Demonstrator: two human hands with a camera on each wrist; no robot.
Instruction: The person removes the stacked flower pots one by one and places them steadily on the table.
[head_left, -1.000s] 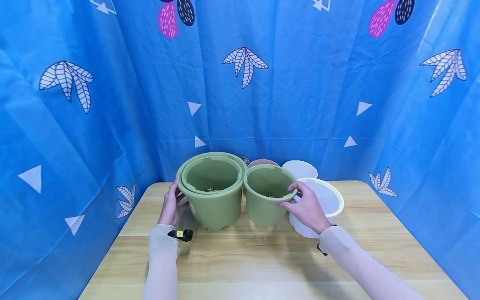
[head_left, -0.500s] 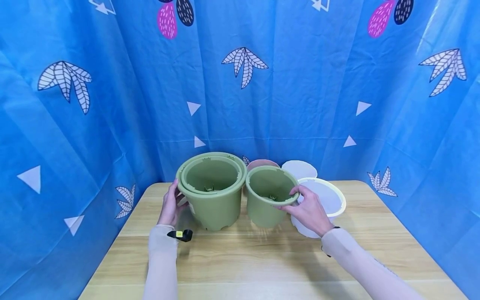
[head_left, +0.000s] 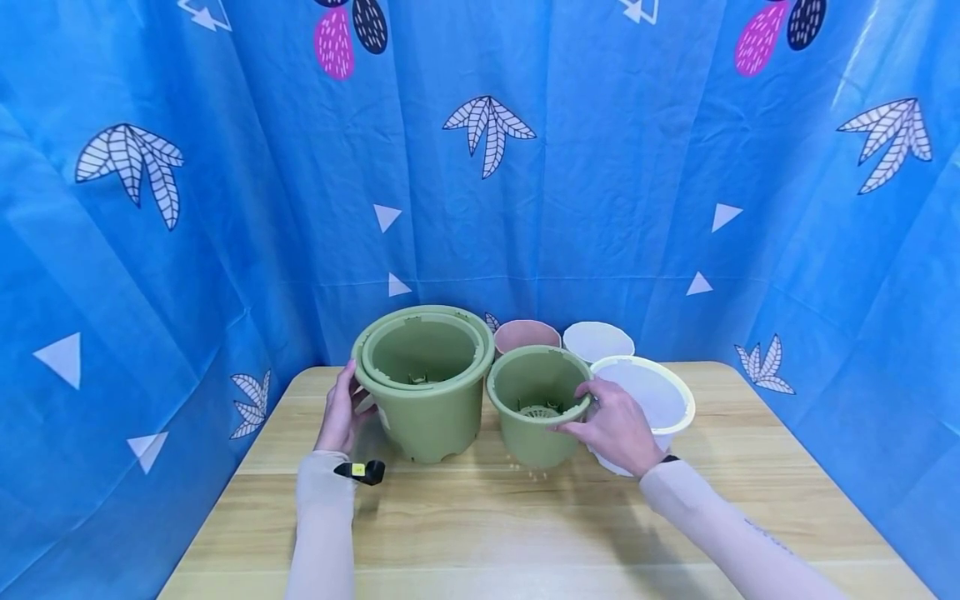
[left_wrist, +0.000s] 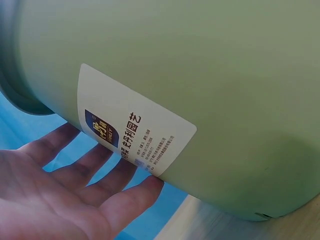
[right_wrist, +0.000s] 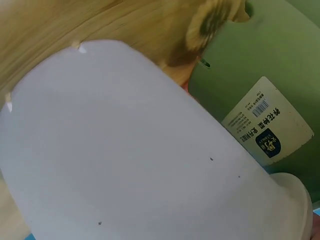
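Note:
At the left of the head view stands a large green plastic flower pot (head_left: 442, 429), with a smaller green flower pot (head_left: 416, 343) nested inside. My left hand (head_left: 340, 412) rests against its left side below the rim; in the left wrist view the fingers (left_wrist: 132, 200) extend toward the pot's label (left_wrist: 132, 120). My right hand (head_left: 621, 423) pinches the rim of another green flower pot (head_left: 534, 440), which tilts toward me so its slotted bottom shows inside. Small light spots fall on the table just below that pot. The right hand is almost wholly outside the right wrist view.
A white flower pot (head_left: 651, 393) with a cream rim stands just behind my right hand and fills much of the right wrist view. Behind are a pink pot (head_left: 527, 333) and another white pot (head_left: 598, 340). The wooden table (head_left: 465, 533) meets a blue curtain (head_left: 615, 167).
The right-hand green pot shifted slightly right, then back left and toward me, tilting more and showing more of the pink pot. My left hand and the large pot kept still.

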